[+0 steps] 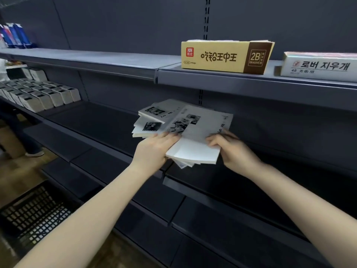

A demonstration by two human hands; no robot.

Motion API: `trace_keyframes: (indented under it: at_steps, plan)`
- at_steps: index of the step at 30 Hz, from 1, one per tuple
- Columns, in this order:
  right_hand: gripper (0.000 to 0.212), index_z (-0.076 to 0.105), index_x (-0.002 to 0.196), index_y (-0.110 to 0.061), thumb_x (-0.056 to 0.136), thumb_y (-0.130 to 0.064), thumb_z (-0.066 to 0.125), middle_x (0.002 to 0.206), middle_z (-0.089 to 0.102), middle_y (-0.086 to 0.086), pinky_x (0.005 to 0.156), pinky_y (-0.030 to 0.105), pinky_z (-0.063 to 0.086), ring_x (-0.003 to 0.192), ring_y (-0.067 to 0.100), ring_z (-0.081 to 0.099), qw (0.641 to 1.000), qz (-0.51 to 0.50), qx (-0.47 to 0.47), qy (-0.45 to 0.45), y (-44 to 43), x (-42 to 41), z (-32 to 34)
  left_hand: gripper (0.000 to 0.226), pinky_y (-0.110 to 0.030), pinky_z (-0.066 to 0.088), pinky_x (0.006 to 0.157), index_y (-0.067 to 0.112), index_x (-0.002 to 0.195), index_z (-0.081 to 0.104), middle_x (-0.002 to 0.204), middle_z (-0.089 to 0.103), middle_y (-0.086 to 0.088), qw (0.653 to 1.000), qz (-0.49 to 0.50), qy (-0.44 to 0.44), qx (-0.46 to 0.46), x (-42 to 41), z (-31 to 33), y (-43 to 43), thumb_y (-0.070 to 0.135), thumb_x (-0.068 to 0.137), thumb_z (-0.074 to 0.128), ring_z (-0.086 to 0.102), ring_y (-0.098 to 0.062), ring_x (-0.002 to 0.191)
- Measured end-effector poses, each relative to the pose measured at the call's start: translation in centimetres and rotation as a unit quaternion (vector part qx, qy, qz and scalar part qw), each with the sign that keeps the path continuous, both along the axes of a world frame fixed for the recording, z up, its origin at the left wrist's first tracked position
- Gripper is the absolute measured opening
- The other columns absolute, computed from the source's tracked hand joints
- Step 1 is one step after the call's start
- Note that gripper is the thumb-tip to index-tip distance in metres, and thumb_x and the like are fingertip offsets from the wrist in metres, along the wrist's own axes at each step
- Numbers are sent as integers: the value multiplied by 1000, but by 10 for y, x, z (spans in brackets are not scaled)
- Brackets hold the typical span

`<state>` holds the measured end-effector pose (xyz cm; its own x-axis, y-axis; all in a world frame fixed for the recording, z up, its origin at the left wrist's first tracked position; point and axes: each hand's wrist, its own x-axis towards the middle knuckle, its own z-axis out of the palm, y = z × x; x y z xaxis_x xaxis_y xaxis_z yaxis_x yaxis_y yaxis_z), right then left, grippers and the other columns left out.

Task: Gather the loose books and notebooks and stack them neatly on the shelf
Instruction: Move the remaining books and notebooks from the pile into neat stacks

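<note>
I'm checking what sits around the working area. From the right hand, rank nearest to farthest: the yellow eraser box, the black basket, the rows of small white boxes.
From the right hand:
1. Yellow eraser box, shelf above.
2. Rows of small white boxes, far left, same shelf level.
3. Black basket, floor, lower left.

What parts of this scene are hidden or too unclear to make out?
Head view, the only one:
- How many notebooks are in the pile: they overlap, and the left hand and right hand cover the near edges.
- White box: cut off by the right edge.
- Blue items top left: small, blurred, partly cut off.
- Small print on the yellow box: too small to read.
- Black basket: cut off by the left edge.
</note>
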<state>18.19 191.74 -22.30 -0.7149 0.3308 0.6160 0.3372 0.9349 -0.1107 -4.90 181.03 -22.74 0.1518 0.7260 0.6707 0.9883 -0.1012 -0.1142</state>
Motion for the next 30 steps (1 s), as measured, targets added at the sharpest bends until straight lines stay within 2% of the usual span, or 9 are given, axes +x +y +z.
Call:
trace_keyframes:
  at_steps: [3, 5, 8, 11, 15, 19, 24, 27, 30]
  plan:
    - [55, 59, 104, -6, 58, 24, 52, 127, 59, 5, 113, 36, 20, 122, 22, 52, 998, -32, -21, -51, 7, 17, -6, 68, -34, 57, 73, 12, 107, 71, 109, 71, -2, 999, 7, 32, -2, 12, -8, 5, -11, 43, 73, 69, -20, 96]
    - [54, 57, 118, -7, 66, 9, 60, 137, 51, 7, 115, 32, 15, 131, 22, 43, 995, -43, -36, -80, 3, 24, -4, 65, -33, 57, 64, 12, 102, 73, 103, 73, -4, 999, 18, 47, -21, 26, -6, 8, -6, 39, 78, 71, -20, 90]
    - [53, 53, 130, -13, 79, -17, 65, 141, 46, 11, 114, 31, 23, 135, 25, 38, 995, -38, -27, -92, -6, 27, -3, 61, -21, 47, 44, 14, 93, 75, 91, 74, 0, 997, 29, 66, -41, 43, 6, 11, 3, 33, 81, 71, -17, 73]
    - [58, 50, 135, -21, 80, -15, 66, 141, 48, 8, 105, 40, 41, 132, 25, 43, 989, -85, 4, -117, -11, 28, -6, 58, -20, 41, 38, 13, 91, 75, 87, 74, -1, 996, 33, 65, -45, 56, 12, 11, 7, 33, 80, 70, -18, 68]
    - [80, 57, 130, -17, 57, 16, 66, 133, 56, 10, 87, 40, 50, 118, 29, 57, 983, -146, 41, -105, -20, 30, -2, 54, -24, 52, 50, 11, 97, 73, 95, 74, -4, 997, 21, 35, -58, 72, -1, 14, 8, 43, 76, 71, -21, 84]
    - [78, 41, 142, -14, 70, 15, 47, 148, 38, 9, 111, 37, 26, 135, 28, 38, 971, -192, 40, -136, -23, 52, -10, 53, -32, 57, 72, 3, 103, 71, 103, 71, -12, 997, -28, 39, -64, 91, -8, 20, -2, 51, 60, 70, -26, 92]
    - [64, 65, 117, -4, 68, 0, 24, 120, 64, 15, 91, 49, 45, 109, 33, 62, 957, -235, 97, -140, -16, 111, -30, 50, -43, 53, 85, -3, 108, 68, 110, 68, -20, 988, -91, 98, -75, 138, -19, 47, -6, 65, 43, 68, -31, 98]
    - [54, 68, 112, -4, 67, 5, 40, 114, 67, 16, 86, 48, 50, 102, 33, 66, 949, -269, 81, -145, -25, 154, -31, 56, -40, 54, 82, 2, 113, 68, 112, 68, -16, 980, -146, 83, -103, 181, -28, 57, -5, 68, 34, 67, -30, 101]
    - [64, 69, 108, -2, 46, 14, 63, 107, 70, 15, 79, 45, 54, 93, 31, 69, 939, -311, 50, -140, -38, 198, -33, 61, -36, 57, 69, 7, 114, 68, 108, 70, -13, 972, -193, 64, -119, 225, -34, 60, -3, 69, 29, 67, -29, 100]
